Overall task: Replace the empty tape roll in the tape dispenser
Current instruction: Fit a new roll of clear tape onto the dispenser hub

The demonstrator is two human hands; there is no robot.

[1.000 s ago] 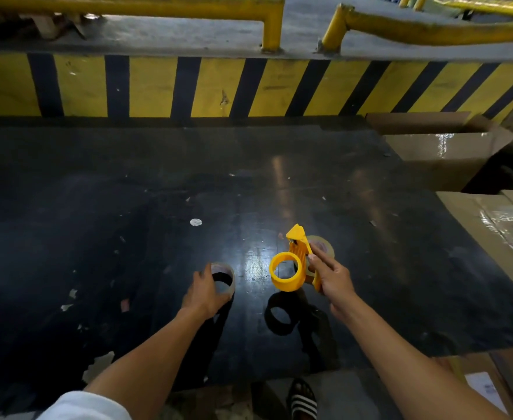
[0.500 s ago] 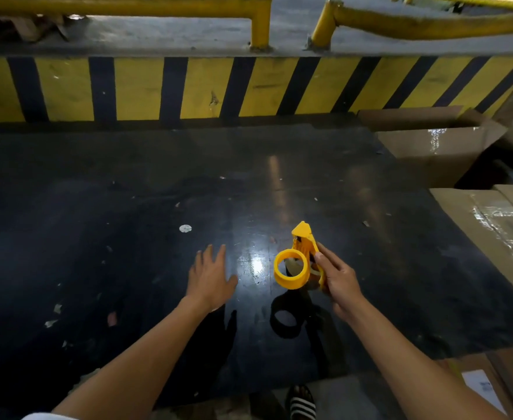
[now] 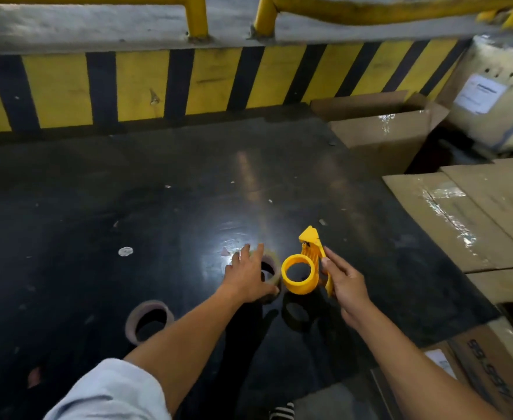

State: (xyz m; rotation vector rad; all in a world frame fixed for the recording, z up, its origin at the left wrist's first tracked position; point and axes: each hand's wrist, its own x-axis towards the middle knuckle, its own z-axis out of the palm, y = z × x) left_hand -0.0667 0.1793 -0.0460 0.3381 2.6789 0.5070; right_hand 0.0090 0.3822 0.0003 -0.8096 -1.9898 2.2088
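My right hand point(image 3: 344, 281) grips the handle of the yellow tape dispenser point(image 3: 302, 272) just above the black table; its round hub is bare. A roll of clear tape point(image 3: 273, 266) lies flat on the table right beside the hub, on its left. My left hand point(image 3: 247, 275) rests over this roll with fingers spread and the thumb at its near rim, hiding its left half. The empty brown cardboard core point(image 3: 149, 321) lies on the table at the near left, apart from both hands.
The black table point(image 3: 128, 192) carries paper scraps and a white spot point(image 3: 125, 251). Taped cardboard boxes point(image 3: 467, 213) crowd the right edge, with an open box point(image 3: 382, 128) behind them. A yellow-and-black striped barrier point(image 3: 146, 86) runs along the far side.
My left hand has let go of the empty core and swung right onto the tape roll beside the dispenser. The right hand keeps holding the dispenser.
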